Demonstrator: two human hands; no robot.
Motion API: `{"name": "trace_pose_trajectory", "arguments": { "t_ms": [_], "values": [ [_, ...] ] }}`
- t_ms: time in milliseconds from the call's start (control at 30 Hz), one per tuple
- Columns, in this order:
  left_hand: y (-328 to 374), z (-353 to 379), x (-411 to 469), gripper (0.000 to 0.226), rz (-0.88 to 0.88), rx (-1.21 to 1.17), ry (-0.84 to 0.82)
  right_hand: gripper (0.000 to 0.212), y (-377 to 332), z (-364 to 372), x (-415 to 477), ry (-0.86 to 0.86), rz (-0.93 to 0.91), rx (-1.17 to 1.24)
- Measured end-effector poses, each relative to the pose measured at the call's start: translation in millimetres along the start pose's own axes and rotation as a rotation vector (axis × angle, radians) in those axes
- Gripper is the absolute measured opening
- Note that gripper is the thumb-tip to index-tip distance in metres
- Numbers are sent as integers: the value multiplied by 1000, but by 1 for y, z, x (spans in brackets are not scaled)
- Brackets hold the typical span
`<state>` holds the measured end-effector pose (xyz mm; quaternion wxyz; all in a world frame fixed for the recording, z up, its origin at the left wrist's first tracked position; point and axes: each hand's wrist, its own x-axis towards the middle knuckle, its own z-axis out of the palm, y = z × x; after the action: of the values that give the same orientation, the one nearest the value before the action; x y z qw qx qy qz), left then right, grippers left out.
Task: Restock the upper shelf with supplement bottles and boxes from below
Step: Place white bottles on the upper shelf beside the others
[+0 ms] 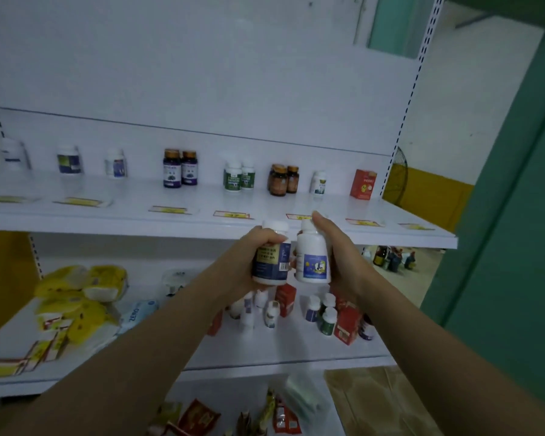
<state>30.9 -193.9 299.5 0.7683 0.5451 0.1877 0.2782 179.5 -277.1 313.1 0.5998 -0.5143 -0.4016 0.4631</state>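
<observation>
My left hand (247, 258) grips a white bottle with a dark blue label (271, 256). Right beside it, my right hand (335, 247) grips a white bottle with a small blue picture label (312, 258). Both bottles are upright, held just below the front edge of the upper shelf (202, 220). That shelf carries spaced bottles: purple-labelled ones (180, 168), green-labelled ones (239, 177), brown ones (283, 179), a small white one (318, 183), and a red box (363, 184). On the lower shelf (265, 354) stand several white bottles (323, 313) and red boxes (346, 325).
Yellow packs (79, 297) and a blue-white pack (139, 313) lie at the lower shelf's left. Packets (199, 415) fill the bottom level. A green wall (510, 247) stands to the right, with dark bottles (394, 258) on the floor beyond the shelving. Yellow price tags (232, 214) line the upper shelf's front.
</observation>
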Motion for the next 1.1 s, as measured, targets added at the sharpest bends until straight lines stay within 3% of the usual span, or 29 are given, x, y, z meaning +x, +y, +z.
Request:
{"name": "trace_pose_trajectory", "arguments": {
  "t_ms": [267, 533, 633, 967, 1100],
  "values": [
    [58, -56, -63, 5, 91, -3, 215, 42, -19, 99, 16, -176, -70, -52],
    [108, -153, -131, 21, 215, 93, 362, 39, -12, 224, 53, -380, -106, -86],
    [132, -182, -140, 17, 239, 99, 405, 36, -16, 262, 76, -433, -119, -113],
    [194, -293, -74, 2, 306, 203, 395, 46, -22, 331, 213, -473, -136, -82],
    [214, -336, -24, 15, 292, 367, 314, 46, -25, 336, 276, -449, -110, -81]
  ]
}}
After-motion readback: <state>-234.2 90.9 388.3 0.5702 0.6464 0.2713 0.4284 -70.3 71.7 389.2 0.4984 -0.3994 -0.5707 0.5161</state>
